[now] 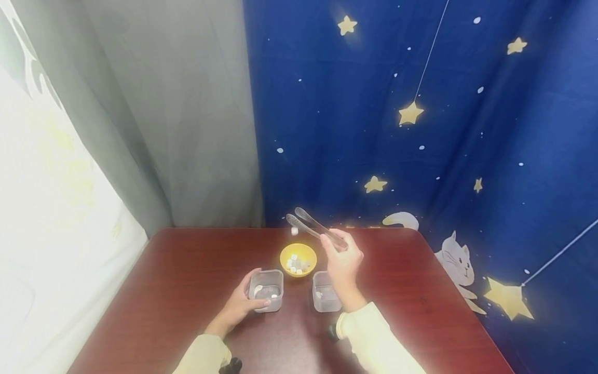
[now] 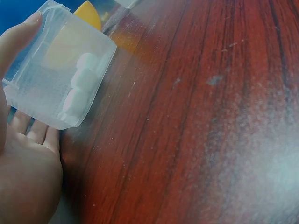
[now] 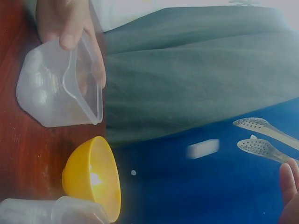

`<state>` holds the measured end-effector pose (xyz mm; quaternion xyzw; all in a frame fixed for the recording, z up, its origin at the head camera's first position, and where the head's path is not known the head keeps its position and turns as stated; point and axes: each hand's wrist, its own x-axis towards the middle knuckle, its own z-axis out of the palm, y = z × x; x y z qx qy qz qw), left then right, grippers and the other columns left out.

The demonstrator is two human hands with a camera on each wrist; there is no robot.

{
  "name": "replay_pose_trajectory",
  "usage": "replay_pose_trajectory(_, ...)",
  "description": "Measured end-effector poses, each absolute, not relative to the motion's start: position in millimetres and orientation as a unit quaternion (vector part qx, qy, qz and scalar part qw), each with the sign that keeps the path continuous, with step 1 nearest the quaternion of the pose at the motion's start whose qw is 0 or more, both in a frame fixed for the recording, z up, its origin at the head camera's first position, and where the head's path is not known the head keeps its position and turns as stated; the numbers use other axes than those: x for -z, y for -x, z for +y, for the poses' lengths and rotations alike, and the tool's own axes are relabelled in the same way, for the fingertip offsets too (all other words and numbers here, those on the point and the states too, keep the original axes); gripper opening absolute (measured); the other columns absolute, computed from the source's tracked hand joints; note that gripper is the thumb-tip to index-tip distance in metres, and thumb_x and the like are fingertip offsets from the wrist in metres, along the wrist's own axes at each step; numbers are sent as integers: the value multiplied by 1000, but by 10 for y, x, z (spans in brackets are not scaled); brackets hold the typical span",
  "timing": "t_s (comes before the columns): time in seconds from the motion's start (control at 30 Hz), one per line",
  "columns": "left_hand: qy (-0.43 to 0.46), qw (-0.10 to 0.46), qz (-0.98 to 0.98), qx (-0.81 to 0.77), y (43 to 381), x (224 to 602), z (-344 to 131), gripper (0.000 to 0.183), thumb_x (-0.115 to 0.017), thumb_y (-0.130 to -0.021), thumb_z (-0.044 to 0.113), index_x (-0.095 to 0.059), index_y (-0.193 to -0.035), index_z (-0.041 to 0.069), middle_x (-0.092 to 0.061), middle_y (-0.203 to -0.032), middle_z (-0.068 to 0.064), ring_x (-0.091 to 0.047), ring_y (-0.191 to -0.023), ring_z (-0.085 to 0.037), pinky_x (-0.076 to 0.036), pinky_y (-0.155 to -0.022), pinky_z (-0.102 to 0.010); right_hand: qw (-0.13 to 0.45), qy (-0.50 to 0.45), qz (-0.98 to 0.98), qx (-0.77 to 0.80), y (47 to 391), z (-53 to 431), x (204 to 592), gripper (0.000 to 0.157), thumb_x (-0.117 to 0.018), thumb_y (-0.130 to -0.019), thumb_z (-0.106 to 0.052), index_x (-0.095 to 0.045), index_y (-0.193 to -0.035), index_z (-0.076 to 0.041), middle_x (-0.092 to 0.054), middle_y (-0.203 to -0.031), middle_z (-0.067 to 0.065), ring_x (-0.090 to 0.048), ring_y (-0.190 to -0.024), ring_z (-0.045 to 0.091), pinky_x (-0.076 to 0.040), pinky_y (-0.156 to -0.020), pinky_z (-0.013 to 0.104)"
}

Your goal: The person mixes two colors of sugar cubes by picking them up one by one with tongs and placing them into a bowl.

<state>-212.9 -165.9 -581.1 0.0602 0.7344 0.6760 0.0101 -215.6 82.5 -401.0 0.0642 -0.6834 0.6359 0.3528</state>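
Note:
My right hand point(image 1: 343, 259) grips a pair of metal tongs point(image 1: 313, 227) with perforated tips, raised over the yellow bowl point(image 1: 298, 274). The tips stand apart with nothing between them. A white cube point(image 3: 203, 149), blurred, is in mid-air just off the tips. White cubes point(image 1: 293, 264) lie in the bowl. With its thumb on the near side and fingers round the left, my left hand point(image 1: 238, 306) holds a clear plastic container point(image 1: 266, 276) left of the bowl. White pieces point(image 2: 83, 80) rest on that container's floor.
A second clear container point(image 1: 327, 306) stands to the right of the bowl, partly behind my right wrist, with a small white piece inside. Grey and blue star-print curtains point(image 1: 336, 130) hang behind the dark red table point(image 1: 196, 259).

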Motion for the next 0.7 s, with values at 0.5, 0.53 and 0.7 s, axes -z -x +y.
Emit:
replay_pose_trajectory(0.5, -73, 20, 721, -688, 2133, 5798, -1683, 91, -83, -71, 1, -35, -148, 11, -50, -132, -23, -53, -112, -41, -49, -90, -41, 258, -33, -718, -645, 2174, 760, 4367, 26, -80, -79, -7, -71, -103, 1, -73, -91, 15, -71, -80, 30, -54, -63, 21)
replay_pose_trajectory(0.53, -72, 22, 719, -690, 2134, 5793, -1684, 91, -83, -71, 1, -35, -148, 11, -50, -132, -23, -53, -112, -41, -49, -90, -40, 249, -35, -721, -645, 2195, 756, 4430, 26, -81, -79, -8, -71, -102, -1, -73, -91, 13, -71, -79, 29, -54, -62, 21)
replay_pose_trajectory(0.7, -75, 33, 711, -699, 2151, 5794, -1688, 92, -81, -73, 1, -32, -149, 12, -49, -133, -24, -54, -111, -41, -50, -85, -32, 205, -56, -748, -628, 2187, 722, 4622, 27, -83, -78, -20, -73, -101, -9, -74, -91, 3, -70, -76, 18, -54, -61, 25)
